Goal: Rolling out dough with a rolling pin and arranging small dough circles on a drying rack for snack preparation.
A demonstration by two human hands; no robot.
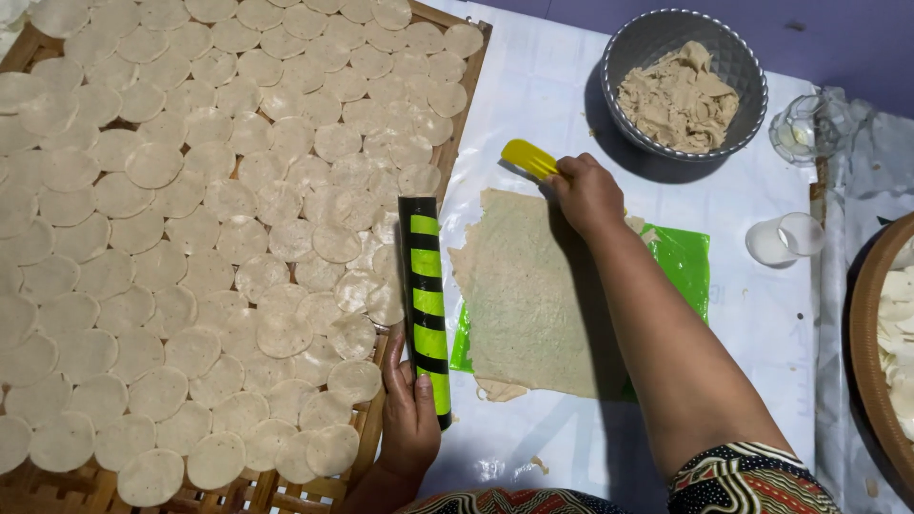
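Note:
A thin sheet of rolled-out beige dough [528, 295] lies on a green plastic mat [685, 262] in the middle. My right hand [586, 193] rests at the sheet's far edge, closed around a yellow-handled tool [528, 157]. Left of the sheet lies a rolling pin [425, 286] striped green and black; my left hand [409, 419] grips its near end. A woven bamboo tray [286, 490] fills the left side, covered with several overlapping round dough discs [190, 238].
A grey bowl [743, 71] with torn dough scraps stands at the back right. A small clear glass dish [809, 128] and a round white cutter [785, 240] sit to the right. Another round tray [862, 352] with cut pieces is at the right edge. White plastic sheeting [543, 86] covers the surface.

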